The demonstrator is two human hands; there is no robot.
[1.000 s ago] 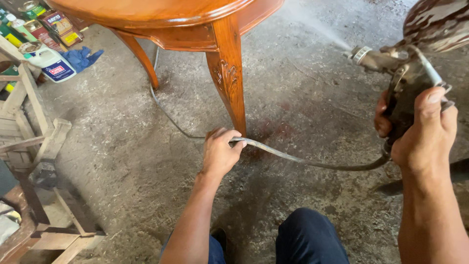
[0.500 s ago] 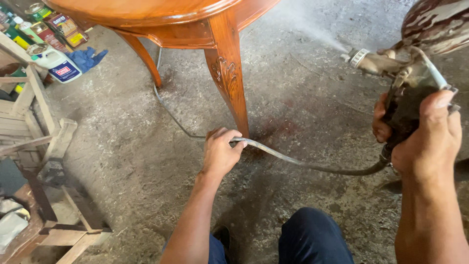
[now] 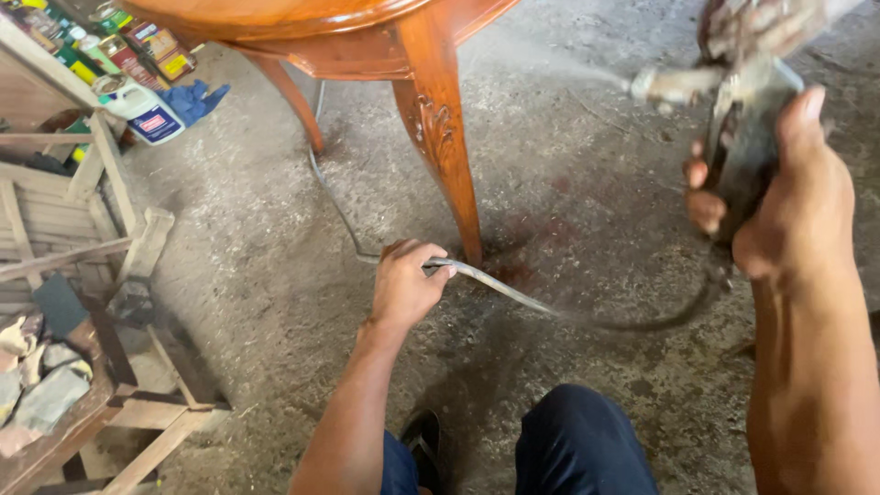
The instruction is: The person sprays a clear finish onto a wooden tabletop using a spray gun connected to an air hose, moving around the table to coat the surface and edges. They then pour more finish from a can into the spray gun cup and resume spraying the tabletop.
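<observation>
A paint-crusted spray gun (image 3: 733,137) is gripped in the right hand (image 3: 788,192) at the far right, its nozzle aimed left toward the carved leg (image 3: 445,137) of a varnished wooden table (image 3: 302,27), a faint mist showing between them. The right fingers (image 3: 704,206) are wrapped around the gun's handle, thumb raised along its back. A grey hose (image 3: 513,293) is pinched in the closed left hand (image 3: 403,284) low over the concrete floor (image 3: 568,202), just beside the foot of the leg. The gun is judged rigid and fairly heavy, best held by its handle; the hose is judged limp and light, easily dragged or snagged on the leg. Open floor lies far and right; stacked timber frames (image 3: 82,238) and cans (image 3: 137,46) crowd the left.
</observation>
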